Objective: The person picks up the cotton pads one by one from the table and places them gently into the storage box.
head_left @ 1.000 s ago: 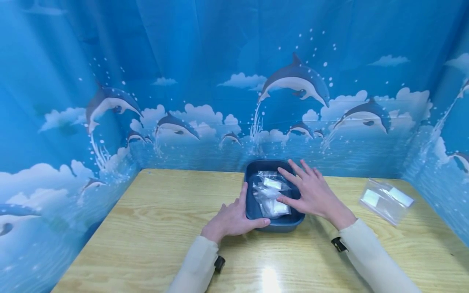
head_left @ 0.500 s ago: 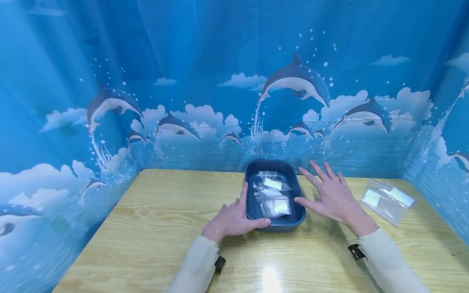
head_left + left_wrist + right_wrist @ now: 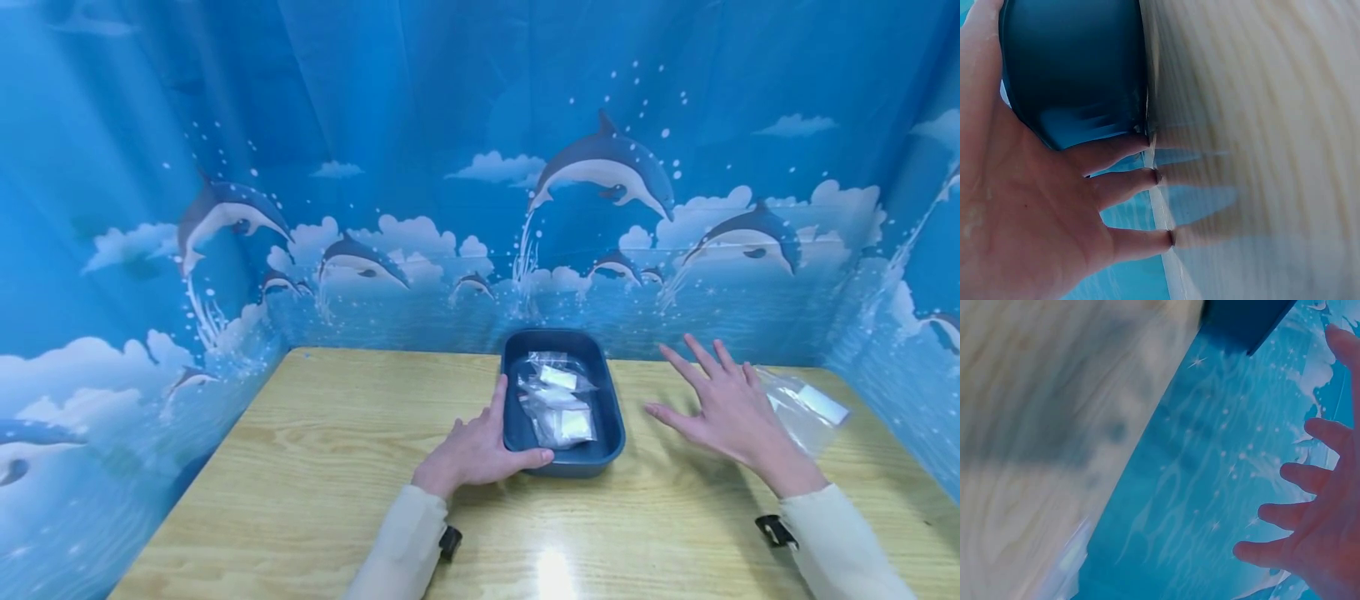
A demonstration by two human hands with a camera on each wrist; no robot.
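Observation:
A dark blue plastic bin (image 3: 617,417) stands at the back middle of the table, with clear zip bags (image 3: 573,423) bearing white labels lying inside. My left hand (image 3: 476,450) rests against its front left corner, index finger along the left side and thumb across the near rim. The left wrist view shows straight fingers (image 3: 1125,187) beside the bin wall (image 3: 1079,69). To the right of the bin, my right hand (image 3: 723,412) hovers over the table with spread fingers and holds nothing. It partly covers another clear zip bag (image 3: 821,404) with white labels.
The wooden table (image 3: 360,433) reaches back to a blue curtain (image 3: 420,167) printed with dolphins, which also closes off both sides. Black straps (image 3: 776,531) sit at the wrists under light sleeves (image 3: 840,542).
My right hand has moved right, from above the bin to beside the zip bag on the table, its fingers staying spread. My left hand and the bin have stayed in place.

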